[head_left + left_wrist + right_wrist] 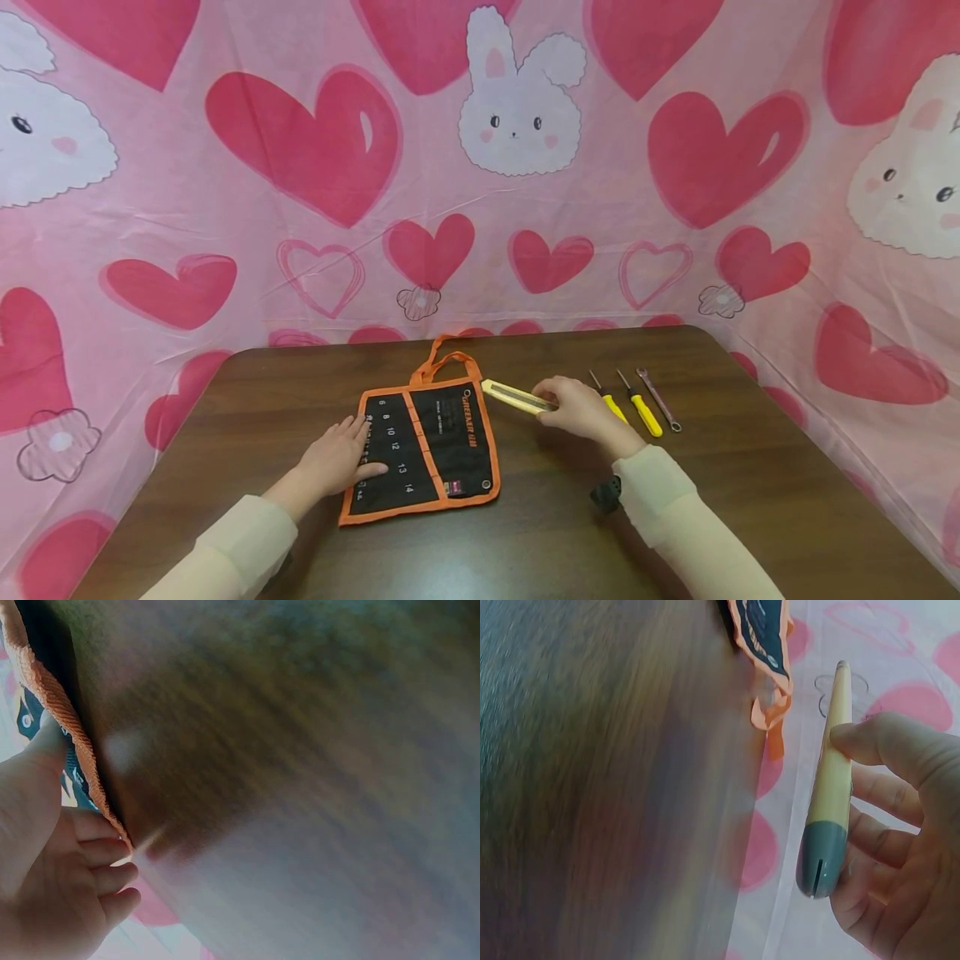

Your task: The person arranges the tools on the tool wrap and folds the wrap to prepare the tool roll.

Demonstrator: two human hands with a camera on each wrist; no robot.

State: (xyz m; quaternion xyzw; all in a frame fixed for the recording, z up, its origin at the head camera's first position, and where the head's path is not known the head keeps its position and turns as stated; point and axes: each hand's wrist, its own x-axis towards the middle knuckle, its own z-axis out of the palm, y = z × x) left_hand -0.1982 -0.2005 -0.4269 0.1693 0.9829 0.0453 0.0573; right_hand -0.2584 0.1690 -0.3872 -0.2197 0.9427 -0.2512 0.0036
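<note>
Yellow knife, right hand pinching, left hand resting on pouch

Indoors, enclosed tabletop setup; looks like a draped-off corner, home vs. studio can't be told. Main cue: pink cloth hung behind and along both sides, creases visible, so fabric. Print is homey, nursery-like: red hearts, white rabbit faces, sketched flowers. Dark wood-grain tabletop, rounded far corners, far edge close to the cloth; reads as home or office furniture more than a workbench. Workshop hint comes only from the black-and-orange tool pouch, yellow-handled screwdrivers and wrench on it. Cloth hides the room beyond.
</note>
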